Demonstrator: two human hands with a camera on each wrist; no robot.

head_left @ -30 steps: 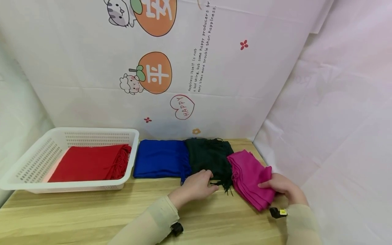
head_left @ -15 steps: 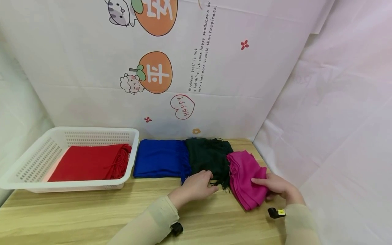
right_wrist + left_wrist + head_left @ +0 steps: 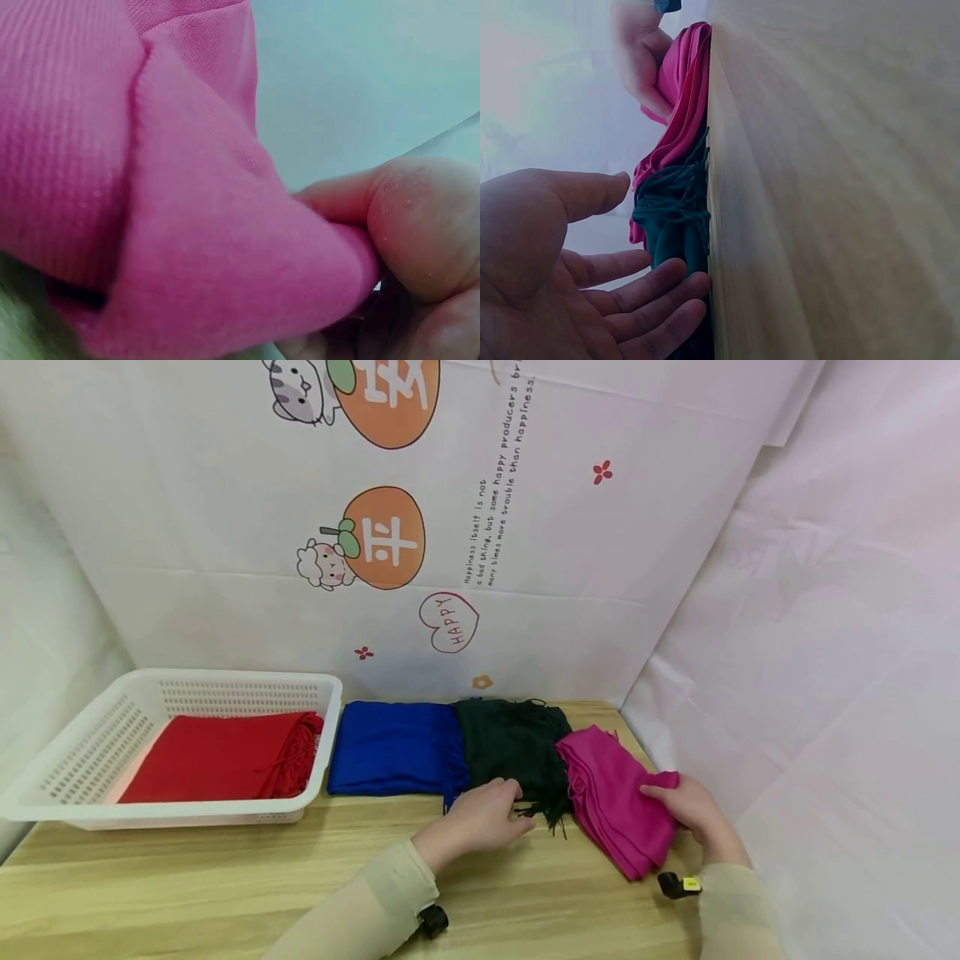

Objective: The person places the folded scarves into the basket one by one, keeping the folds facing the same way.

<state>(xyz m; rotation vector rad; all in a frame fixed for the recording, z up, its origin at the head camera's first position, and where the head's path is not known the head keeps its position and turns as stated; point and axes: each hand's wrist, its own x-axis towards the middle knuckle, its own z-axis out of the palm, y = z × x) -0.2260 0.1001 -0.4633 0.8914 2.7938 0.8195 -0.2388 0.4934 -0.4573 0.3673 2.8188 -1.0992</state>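
Note:
My right hand (image 3: 693, 810) grips the right end of a folded pink scarf (image 3: 615, 802), thumb on top and fingers under the edge. In the right wrist view the pink scarf (image 3: 210, 225) bulges up beside the pinching thumb. Its left corner overlaps the fringe of a folded dark green scarf (image 3: 510, 747). My left hand (image 3: 483, 814) hovers at the front edge of the dark green scarf. In the left wrist view the left hand (image 3: 592, 277) has its fingers loosely extended and apart, holding nothing, beside the dark green fringe (image 3: 675, 195).
A folded blue scarf (image 3: 393, 747) lies left of the green one. Farther left stands a white perforated basket (image 3: 333, 710) with a folded red scarf (image 3: 225, 756) in it. Printed white cloth (image 3: 547, 635) rises behind the wooden table (image 3: 360, 893), and more white cloth hangs at the right.
My right hand shifted the pink scarf slightly left, then back right, and still grips its end. My left hand and the other scarves have stayed in place.

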